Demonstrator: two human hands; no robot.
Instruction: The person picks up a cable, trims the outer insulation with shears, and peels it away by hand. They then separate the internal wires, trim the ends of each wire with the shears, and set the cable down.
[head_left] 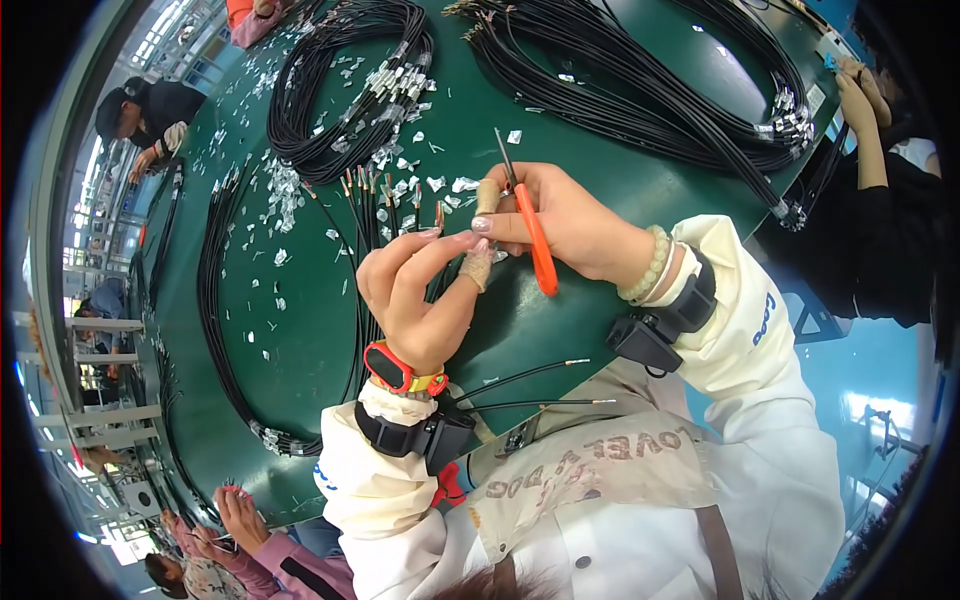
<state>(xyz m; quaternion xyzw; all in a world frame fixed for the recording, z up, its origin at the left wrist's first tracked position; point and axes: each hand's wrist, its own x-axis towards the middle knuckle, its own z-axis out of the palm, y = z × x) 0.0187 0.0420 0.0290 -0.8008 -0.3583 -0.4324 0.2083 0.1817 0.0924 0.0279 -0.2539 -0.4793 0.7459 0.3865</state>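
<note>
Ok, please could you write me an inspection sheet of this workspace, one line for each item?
Surface: dark green table, seen curved by the lens.
Job's things: orange-handled scissors and thin black cables with bare tips.
Clutter: many small pale scraps strewn over the table.
Grippers: right hand holds the scissors; left hand pinches at a cable end beside it, finger taped.
Cables: coiled black bundles ahead, a larger bundle to the right, two loose ends near the body.
Surroundings: other people's hands at the table edges.
</note>
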